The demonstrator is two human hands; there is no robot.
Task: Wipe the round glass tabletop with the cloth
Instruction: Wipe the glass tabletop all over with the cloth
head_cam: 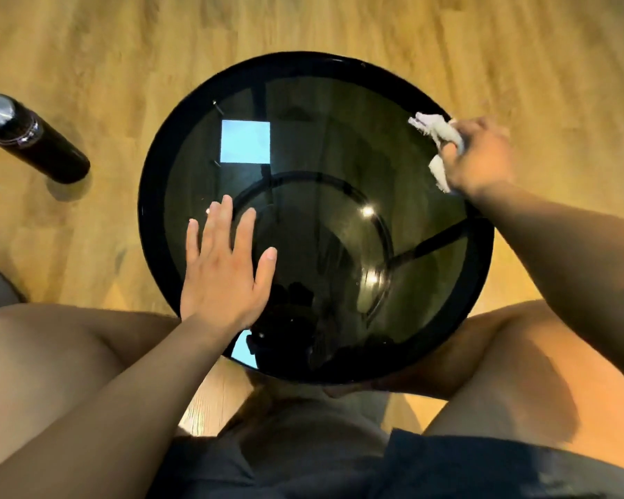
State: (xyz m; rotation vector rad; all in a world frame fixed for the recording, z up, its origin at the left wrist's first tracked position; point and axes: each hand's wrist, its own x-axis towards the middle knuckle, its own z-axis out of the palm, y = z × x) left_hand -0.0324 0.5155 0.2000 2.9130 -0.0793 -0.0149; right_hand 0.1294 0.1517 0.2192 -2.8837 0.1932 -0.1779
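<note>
The round dark glass tabletop point(325, 145) with a black rim fills the middle of the head view, between my knees. My right hand point(480, 156) is at its right rim, closed around a crumpled white cloth point(438, 133) that is pressed against the glass edge. My left hand point(227, 268) lies flat on the near left part of the glass, fingers spread, holding nothing. The glass reflects a bright window patch and shows a black ring frame below.
A black bottle point(33, 138) with a silver cap stands on the wooden floor point(339, 27) to the left of the table. My bare knees point(519, 361) flank the table's near edge. A grey object sits at the far left edge.
</note>
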